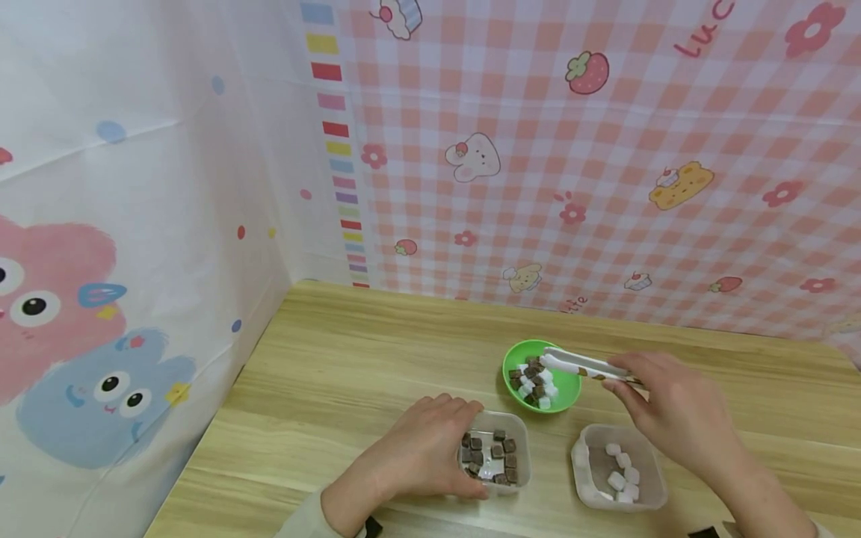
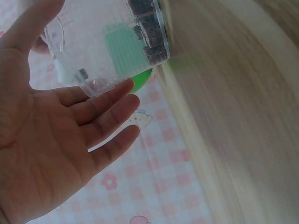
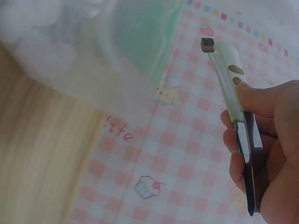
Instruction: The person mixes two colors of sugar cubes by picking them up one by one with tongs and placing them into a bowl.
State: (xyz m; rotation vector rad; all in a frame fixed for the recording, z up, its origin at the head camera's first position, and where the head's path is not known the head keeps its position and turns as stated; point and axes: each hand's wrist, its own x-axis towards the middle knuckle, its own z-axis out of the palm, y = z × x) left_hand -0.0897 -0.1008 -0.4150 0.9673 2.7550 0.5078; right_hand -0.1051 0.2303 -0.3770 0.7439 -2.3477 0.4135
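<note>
My left hand [image 1: 427, 448] holds the left side of a clear plastic container [image 1: 527, 452] of small brown cubes [image 1: 510, 461], thumb near and fingers far. In the left wrist view, the other fingers [image 2: 112, 144] spread away from its wall. My right hand [image 1: 682, 411] grips a pair of tongs [image 1: 581, 365] with pale, brown-spotted tips. Between those tips, a single brown cube [image 3: 207, 45] shows in the right wrist view. The tips are over the right part of a green bowl [image 1: 572, 392] with mixed brown and white cubes [image 1: 534, 382].
A second plastic container [image 1: 658, 478] with several white cubes [image 1: 624, 474] stands below my right hand, right of the brown cubes' container. All stand on a wood-grain table [image 1: 323, 373]. A pink checked cloth [image 1: 525, 187] hangs behind, and a white printed cloth [image 1: 188, 187] at left.
</note>
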